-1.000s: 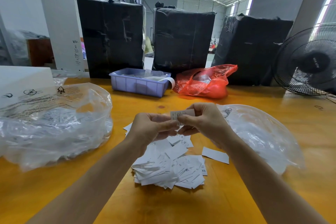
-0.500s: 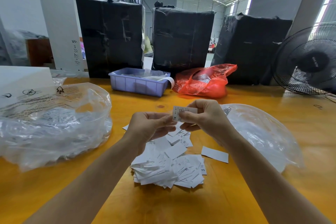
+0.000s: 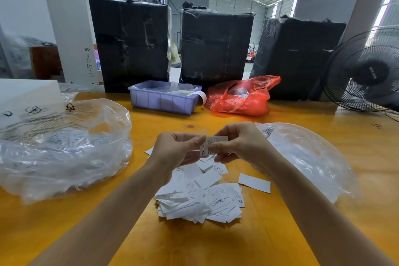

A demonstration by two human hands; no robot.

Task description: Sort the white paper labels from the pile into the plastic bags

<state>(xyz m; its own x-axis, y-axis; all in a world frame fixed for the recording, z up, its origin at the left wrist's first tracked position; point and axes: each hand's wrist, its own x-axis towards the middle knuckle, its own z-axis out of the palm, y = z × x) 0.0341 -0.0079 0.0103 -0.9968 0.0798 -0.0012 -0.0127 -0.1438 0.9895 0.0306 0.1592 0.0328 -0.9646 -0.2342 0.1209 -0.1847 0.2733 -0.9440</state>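
A pile of white paper labels (image 3: 200, 198) lies on the yellow table (image 3: 280, 233) in front of me, some marked XL, S or XS. Above the pile, my left hand (image 3: 174, 151) and my right hand (image 3: 239, 144) meet and pinch white labels (image 3: 212, 143) between their fingertips; one hanging label reads XL. A big clear plastic bag (image 3: 62, 147) with labels inside sits at the left. A second clear plastic bag (image 3: 308, 157) lies at the right, partly behind my right wrist. One single label (image 3: 254, 182) lies apart, right of the pile.
A lilac plastic crate (image 3: 164, 98) and a red plastic bag (image 3: 239, 97) stand at the table's far side, before three black-wrapped bales (image 3: 211, 47). A black fan (image 3: 364, 71) stands at the far right. A white box (image 3: 26, 93) is at the far left.
Both hands have stayed above the pile. The held labels have shifted between the fingertips, and one now hangs down showing XL.
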